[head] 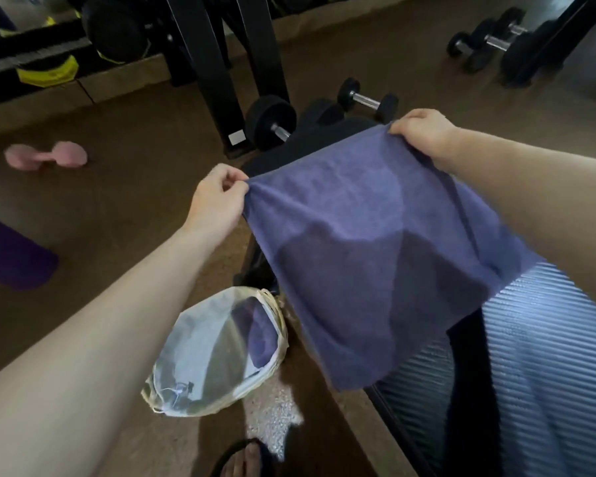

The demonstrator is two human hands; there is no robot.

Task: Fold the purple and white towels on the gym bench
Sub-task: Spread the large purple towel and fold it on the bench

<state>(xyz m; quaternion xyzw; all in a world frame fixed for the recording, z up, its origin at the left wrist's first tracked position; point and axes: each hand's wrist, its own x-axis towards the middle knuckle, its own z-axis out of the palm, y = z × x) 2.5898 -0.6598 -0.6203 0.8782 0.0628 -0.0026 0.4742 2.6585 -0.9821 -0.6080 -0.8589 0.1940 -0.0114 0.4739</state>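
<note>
purple towel (pixel 375 263) – both hands pinching corners

Open floor (pixel 124 208) left of desk (pixel 327 132): passable. Towel (pixel 375 253) stretched above desk, screening most of its top. Basket (pixel 217 352) on floor just beside desk's near left. Dumbbells (pixel 367 98) and rack legs (pixel 221 63) crowding far end. Pink dumbbell (pixel 45 154) far left, well apart. Ribbed mat (pixel 547 356) along right.
</note>
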